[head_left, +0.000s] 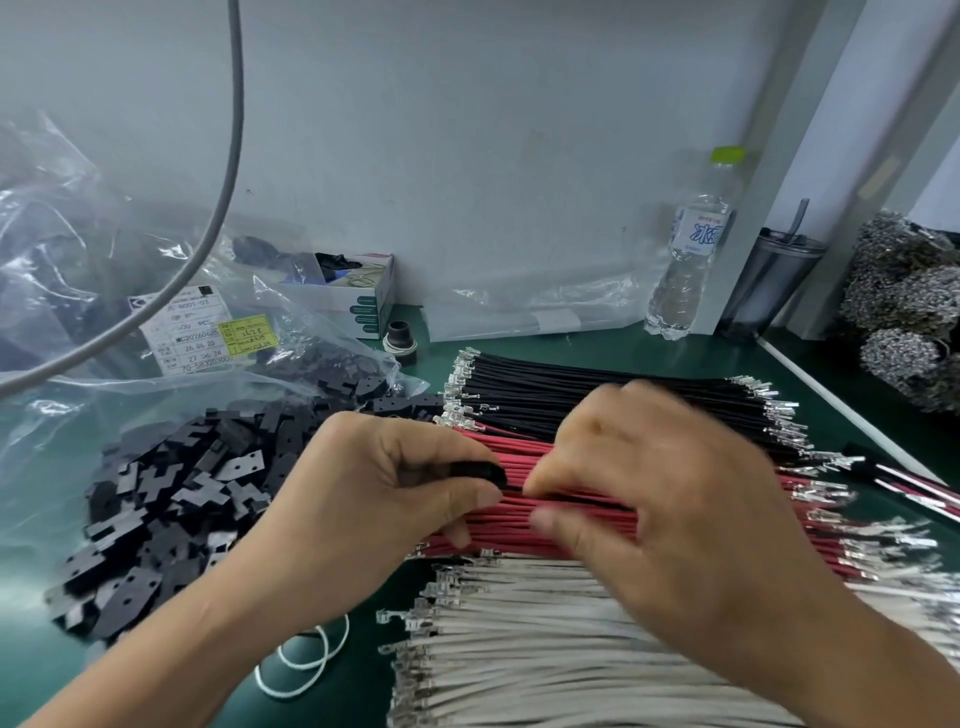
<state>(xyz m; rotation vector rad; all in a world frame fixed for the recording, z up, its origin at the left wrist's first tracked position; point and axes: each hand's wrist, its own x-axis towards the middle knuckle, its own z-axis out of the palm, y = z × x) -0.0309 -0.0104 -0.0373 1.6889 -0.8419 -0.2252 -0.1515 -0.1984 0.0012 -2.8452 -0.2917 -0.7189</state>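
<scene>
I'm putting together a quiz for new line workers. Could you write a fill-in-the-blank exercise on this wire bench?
1. The left hand pinches a small ____ part.
2. The red wires lie between the black wires and the ____ ones.
3. The water bottle by the wall has a ____ cap.
Missing words: black; white; green.

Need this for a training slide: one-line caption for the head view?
Left hand pinches a small black part; the blurred right hand curls beside it, above bundled red wires.
</scene>
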